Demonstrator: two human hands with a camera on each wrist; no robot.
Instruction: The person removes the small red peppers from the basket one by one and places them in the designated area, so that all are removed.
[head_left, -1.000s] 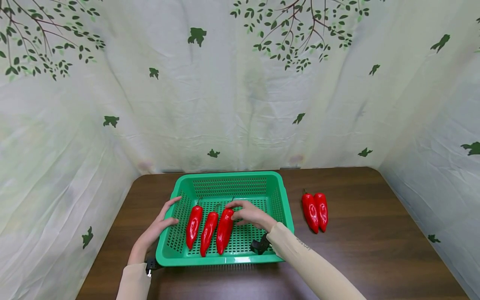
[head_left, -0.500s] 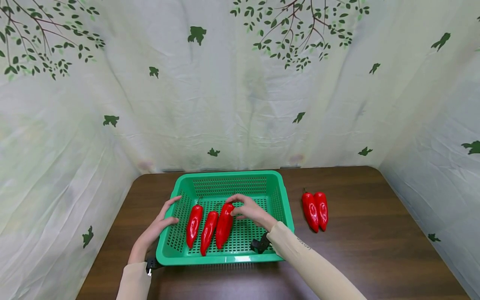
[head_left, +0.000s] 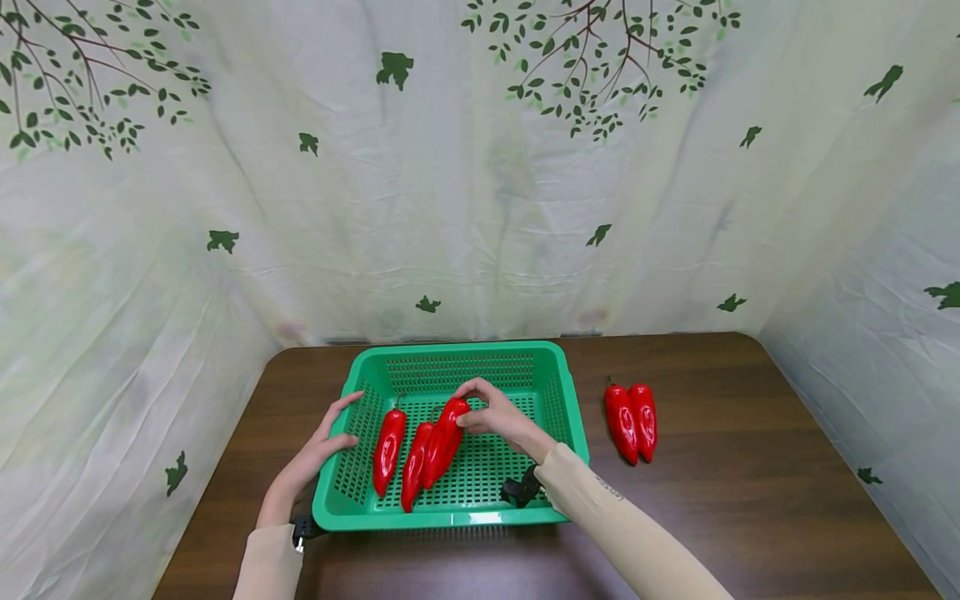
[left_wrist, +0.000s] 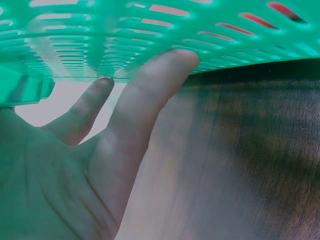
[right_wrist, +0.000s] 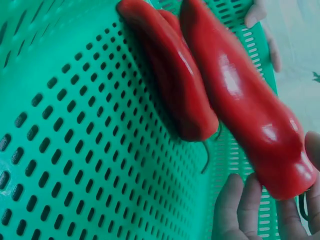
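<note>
My right hand (head_left: pixel 497 419) pinches a long red pepper (head_left: pixel 444 447) near its stem end, inside the green slotted basket (head_left: pixel 390 523). In the right wrist view the held pepper (right_wrist: pixel 240 95) slants across, its stem end between thumb and fingers. Another red pepper (head_left: pixel 413 472) lies right beside it, partly overlapped in the head view. A third red pepper (head_left: pixel 388 451) rests on the basket floor further left. My left hand (head_left: pixel 311 458) is at the basket's left side. In the left wrist view its thumb (left_wrist: pixel 145 95) is extended against the slotted wall.
Two red peppers (head_left: pixel 620 423) lie side by side on the brown wooden table (head_left: pixel 750 467), right of the basket. A pale cloth curtain (head_left: pixel 480 208) with printed leaves hangs behind and at both sides.
The pinched pepper has moved away from me and its lower end has swung left over the middle pepper. My right hand moved slightly away with it. The left hand stays put.
</note>
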